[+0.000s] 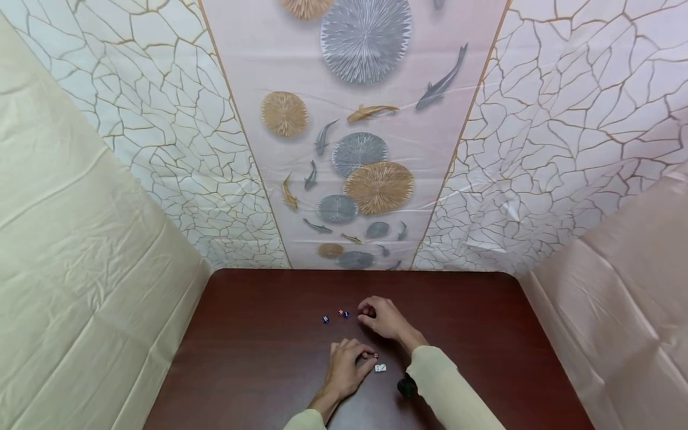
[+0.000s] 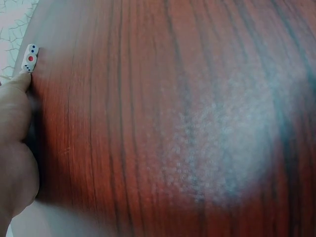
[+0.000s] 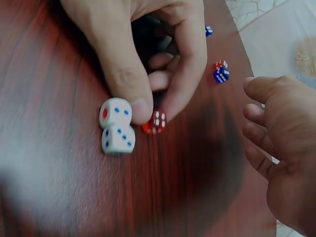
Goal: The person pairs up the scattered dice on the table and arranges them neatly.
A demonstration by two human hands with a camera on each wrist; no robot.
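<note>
My left hand [image 1: 346, 367] is low over the table, thumb and index fingertips pinching a clear red die [image 3: 156, 122] with white pips. Two white dice [image 3: 117, 126] touch each other right beside that thumb tip; in the left wrist view the white dice [image 2: 30, 58] show past the thumb. My right hand [image 1: 383, 316] is farther forward and to the right, its fingers loosely bent with nothing seen in them. Just left of its fingertips lie another red die [image 1: 341, 312] and a blue die [image 1: 346, 314], close together.
A second blue die [image 1: 325, 319] lies a little left of the red and blue pair. The dark wood-grain table [image 1: 242, 352] ends at a patterned cloth backdrop [image 1: 355, 239], with plain pale cloth [image 1: 97, 251] hanging along both sides.
</note>
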